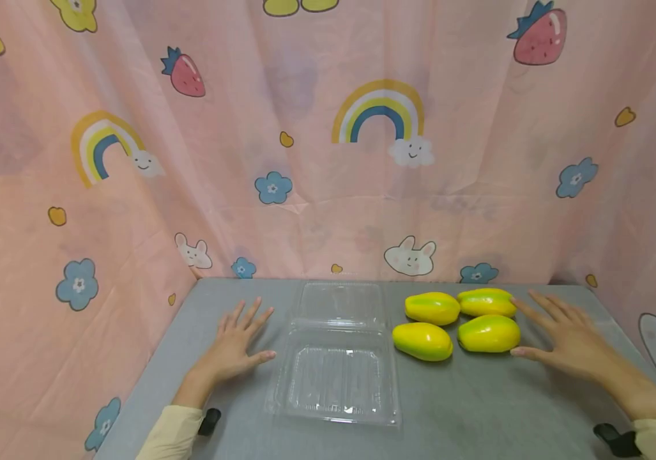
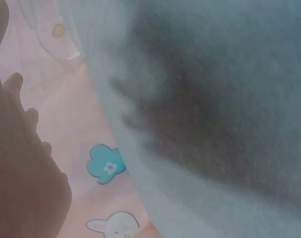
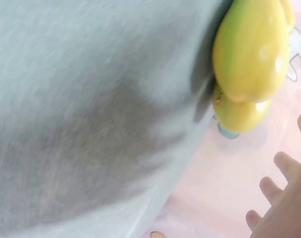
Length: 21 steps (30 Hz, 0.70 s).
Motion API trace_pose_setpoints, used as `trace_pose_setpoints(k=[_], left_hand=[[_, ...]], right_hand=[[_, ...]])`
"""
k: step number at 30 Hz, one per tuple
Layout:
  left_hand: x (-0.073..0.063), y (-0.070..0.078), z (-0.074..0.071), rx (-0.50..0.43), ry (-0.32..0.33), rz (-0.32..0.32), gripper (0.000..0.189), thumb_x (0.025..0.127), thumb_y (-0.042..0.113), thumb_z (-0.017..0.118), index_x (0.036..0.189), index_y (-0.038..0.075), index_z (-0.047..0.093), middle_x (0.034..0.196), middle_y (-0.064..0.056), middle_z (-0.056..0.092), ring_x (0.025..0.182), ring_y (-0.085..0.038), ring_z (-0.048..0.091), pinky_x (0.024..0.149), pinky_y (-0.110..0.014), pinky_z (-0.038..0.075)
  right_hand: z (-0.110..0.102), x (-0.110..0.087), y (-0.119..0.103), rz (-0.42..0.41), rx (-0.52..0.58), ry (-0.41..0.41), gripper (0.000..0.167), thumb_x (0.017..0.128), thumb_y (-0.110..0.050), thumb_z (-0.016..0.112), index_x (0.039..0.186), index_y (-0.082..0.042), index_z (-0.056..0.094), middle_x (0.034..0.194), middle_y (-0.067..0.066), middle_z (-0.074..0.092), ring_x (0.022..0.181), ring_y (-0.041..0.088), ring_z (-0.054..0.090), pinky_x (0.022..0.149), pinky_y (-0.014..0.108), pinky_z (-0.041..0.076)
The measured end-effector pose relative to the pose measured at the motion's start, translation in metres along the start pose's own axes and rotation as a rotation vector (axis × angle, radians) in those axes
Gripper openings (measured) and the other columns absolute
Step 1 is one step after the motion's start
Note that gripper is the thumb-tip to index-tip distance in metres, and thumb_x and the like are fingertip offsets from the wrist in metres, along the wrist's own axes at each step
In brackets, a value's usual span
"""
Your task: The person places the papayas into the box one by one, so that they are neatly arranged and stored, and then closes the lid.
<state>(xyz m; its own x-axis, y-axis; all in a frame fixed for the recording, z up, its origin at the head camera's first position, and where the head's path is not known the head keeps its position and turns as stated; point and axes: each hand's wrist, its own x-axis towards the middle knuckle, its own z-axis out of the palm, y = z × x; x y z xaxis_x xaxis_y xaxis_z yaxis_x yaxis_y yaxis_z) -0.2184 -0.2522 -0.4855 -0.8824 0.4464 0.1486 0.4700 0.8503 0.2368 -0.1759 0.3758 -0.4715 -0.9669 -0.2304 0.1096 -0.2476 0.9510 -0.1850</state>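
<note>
Both hands are released, fingers spread over the table and nothing gripped — left hand (image 1: 234,345) at left, right hand (image 1: 572,342) at right — so I judge this a ready pose, with nothing taken up yet. Largest is the pink curtain (image 1: 218,160) behind and at both sides, printed with rainbows, strawberries and rabbits; I can read no lettering or brand on it. Next comes the grey table (image 1: 477,409), then a clear plastic container (image 1: 339,383) just right of the left hand, lid folded back on the far side, with no label visible. Four yellow-green fruits (image 1: 422,342) lie right of it, two near and two far, without visible stickers. The right hand is beside the right-hand pair; whether its fingertips touch them I cannot tell. Lifting one would call for that hand to curl round its glossy body — such a surface might slip. Smallest are the dark wrist straps (image 1: 617,441), also without readable writing.
</note>
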Motion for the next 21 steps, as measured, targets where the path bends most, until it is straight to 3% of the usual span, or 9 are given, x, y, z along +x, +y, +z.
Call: trace_pose_setpoints(k=[13,21], left_hand=[[-0.010,0.021,-0.002,-0.132,0.022,0.058,0.092,0.082,0.052,0.073,0.157,0.036,0.022,0.168,0.000,0.019,0.152,-0.045,0.015,0.109,-0.079,0.023],[-0.023,0.030,0.002,-0.229,0.006,0.089,0.095,0.078,0.045,0.079,0.156,0.036,0.025,0.166,0.001,0.024,0.151,-0.046,0.019,0.106,-0.080,0.026]], right_hand=[[-0.008,0.009,-0.034,-0.088,0.042,0.047,0.095,0.076,-0.062,0.075,0.155,-0.033,0.030,0.157,0.020,0.032,0.132,0.053,0.036,0.098,0.079,0.029],[-0.004,0.019,-0.062,-0.109,0.081,0.056,0.087,0.076,-0.065,0.073,0.150,-0.029,0.043,0.154,0.017,0.038,0.135,0.049,0.038,0.101,0.076,0.032]])
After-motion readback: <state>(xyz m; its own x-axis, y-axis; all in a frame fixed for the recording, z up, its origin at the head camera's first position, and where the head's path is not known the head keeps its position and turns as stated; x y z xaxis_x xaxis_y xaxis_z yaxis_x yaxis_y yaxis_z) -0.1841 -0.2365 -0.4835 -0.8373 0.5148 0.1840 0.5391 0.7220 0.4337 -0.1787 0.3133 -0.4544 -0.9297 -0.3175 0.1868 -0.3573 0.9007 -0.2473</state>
